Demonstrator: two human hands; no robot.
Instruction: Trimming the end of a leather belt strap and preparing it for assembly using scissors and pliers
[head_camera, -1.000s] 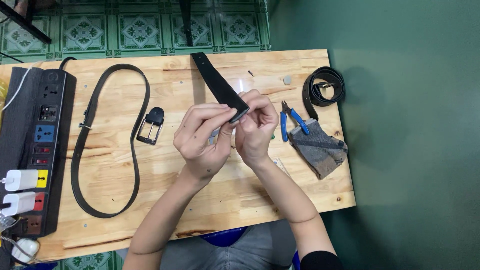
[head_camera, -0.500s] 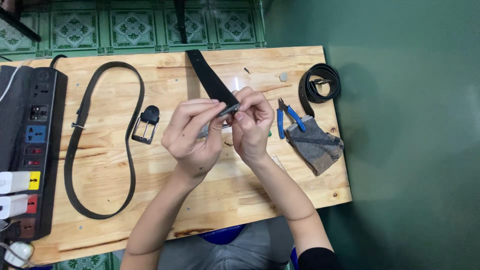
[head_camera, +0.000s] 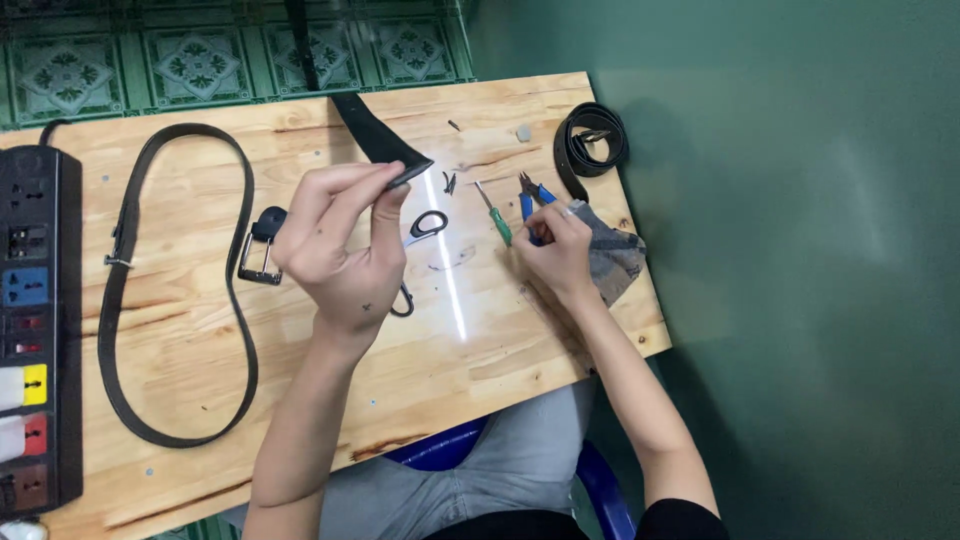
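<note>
My left hand (head_camera: 345, 255) is raised over the middle of the wooden table (head_camera: 300, 400) and pinches the cut end of a wide black belt strap (head_camera: 385, 150) that runs off the far edge. My right hand (head_camera: 555, 250) is low at the right, its fingertips closed on the handle end of a green screwdriver (head_camera: 497, 215) whose tip rests on the wood. Blue-handled pliers (head_camera: 530, 195) lie just beyond that hand. A grey cloth (head_camera: 615, 255) lies partly under it.
A long black belt (head_camera: 180, 280) loops at the left beside a metal buckle (head_camera: 262, 250). A power strip (head_camera: 35, 320) lies along the left edge. Black scissors handles (head_camera: 430, 225), small screws (head_camera: 450, 182) and a coiled belt (head_camera: 590, 140) are also on the table.
My hands have parted. The right hand left the strap end and dropped to the right by the pliers and cloth, while the left keeps the strap end. The screwdriver is now in sight.
</note>
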